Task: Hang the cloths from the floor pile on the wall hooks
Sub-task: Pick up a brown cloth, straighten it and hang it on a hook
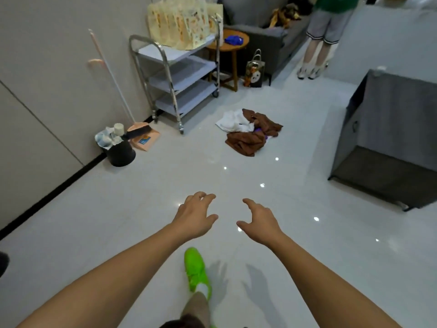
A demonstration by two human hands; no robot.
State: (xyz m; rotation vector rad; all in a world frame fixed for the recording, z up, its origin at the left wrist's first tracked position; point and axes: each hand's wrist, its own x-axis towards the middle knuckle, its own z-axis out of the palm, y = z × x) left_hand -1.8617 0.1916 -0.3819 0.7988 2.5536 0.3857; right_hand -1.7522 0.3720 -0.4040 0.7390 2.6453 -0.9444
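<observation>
Glossy floor (165,197), distant cloth pile (248,131)

Brown cloths (250,138) and a white cloth (233,121) lie ahead of both hands; a neon-green shoe (196,268) below them; a black bin (121,153) far left.

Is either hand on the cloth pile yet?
Apart. The head view shows bare floor between the cloth pile and both the left hand and right hand, which hold nothing.
</observation>
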